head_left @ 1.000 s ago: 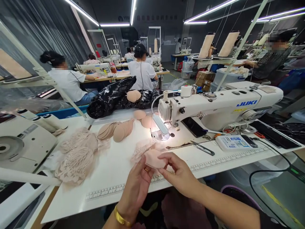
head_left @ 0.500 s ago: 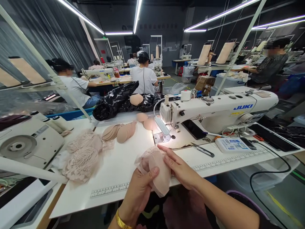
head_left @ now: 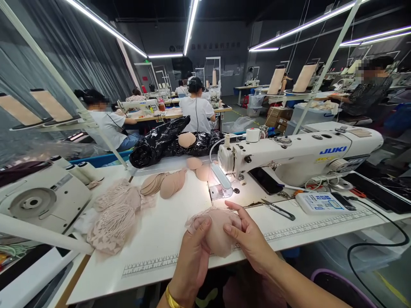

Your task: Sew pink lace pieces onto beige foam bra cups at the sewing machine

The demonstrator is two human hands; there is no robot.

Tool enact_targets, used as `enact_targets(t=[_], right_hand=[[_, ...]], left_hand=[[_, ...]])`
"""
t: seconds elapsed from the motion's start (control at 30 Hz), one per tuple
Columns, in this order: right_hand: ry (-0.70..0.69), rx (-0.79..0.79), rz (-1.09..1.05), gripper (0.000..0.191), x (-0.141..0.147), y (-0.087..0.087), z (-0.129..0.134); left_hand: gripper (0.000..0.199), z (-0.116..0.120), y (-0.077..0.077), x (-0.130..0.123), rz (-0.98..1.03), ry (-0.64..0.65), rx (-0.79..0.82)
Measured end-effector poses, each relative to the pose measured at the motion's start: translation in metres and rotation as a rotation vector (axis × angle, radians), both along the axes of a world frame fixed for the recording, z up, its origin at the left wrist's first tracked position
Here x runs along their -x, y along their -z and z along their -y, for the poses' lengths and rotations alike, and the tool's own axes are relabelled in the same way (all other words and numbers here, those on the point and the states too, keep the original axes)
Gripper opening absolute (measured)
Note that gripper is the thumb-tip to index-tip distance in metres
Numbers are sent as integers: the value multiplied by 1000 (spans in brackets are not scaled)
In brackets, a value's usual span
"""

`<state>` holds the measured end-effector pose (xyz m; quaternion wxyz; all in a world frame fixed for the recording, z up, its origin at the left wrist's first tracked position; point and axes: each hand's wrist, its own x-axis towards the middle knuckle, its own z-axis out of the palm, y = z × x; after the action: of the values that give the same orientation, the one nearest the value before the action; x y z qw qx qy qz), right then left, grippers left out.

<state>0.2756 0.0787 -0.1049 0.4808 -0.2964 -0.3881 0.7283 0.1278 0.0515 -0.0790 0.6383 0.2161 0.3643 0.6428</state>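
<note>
Beige cup piece point(head_left: 218, 235), lower centre of frame, just went from hanging lengthwise to spread wide; left hand point(head_left: 194, 254) pinches one side, right hand point(head_left: 252, 239) grips the other. Guessing that means both thumbs now steady it.

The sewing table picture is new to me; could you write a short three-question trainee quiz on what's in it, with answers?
1. True or false: the left hand and the right hand both hold the pale fabric piece.
2. As pictured, where does the lacy fabric pile lie? A) right of the sewing machine; B) left of the stacked beige pieces; C) on the black plastic bag.
3. Fill in: the gold bracelet is on the ____ wrist.

Key: 1. True. 2. B. 3. Left.
</note>
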Motion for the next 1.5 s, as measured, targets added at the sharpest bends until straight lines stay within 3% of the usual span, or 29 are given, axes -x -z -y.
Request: enact_targets(t=[0.77, 0.87, 1.0, 1.1, 1.2, 1.3, 1.33, 1.4, 1.5], right_hand=[[44, 24, -10, 63, -5, 7, -11], [8, 5, 48, 70, -8, 6, -10], [-129, -78, 191, 96, -16, 3, -8], [-161, -142, 332, 97, -26, -1, -15], [-116, -460, 499, 85, -40, -2, -40], [-88, -1107, 729, 37, -50, 0, -81], [-116, -1314, 827, 24, -52, 1, -96], [-169, -1608, 1023, 29, -52, 2, -123], [-140, -1694, 1188, 31, -51, 6, -147]], left_hand=[[32, -21, 0, -9, -1, -23, 73], [30, -28, -1, -9, 7, -66, 83], [25, -39, -9, -3, 18, -111, 60], [26, -42, -26, 9, -40, 0, 8], [34, -37, -51, 24, -339, 378, -158], [22, -39, -65, 33, -951, 857, -531], [22, -44, -64, 34, -1169, 929, -676], [27, -60, -55, 33, -1515, 922, -891], [28, -88, -35, 29, -1699, 897, -920]])
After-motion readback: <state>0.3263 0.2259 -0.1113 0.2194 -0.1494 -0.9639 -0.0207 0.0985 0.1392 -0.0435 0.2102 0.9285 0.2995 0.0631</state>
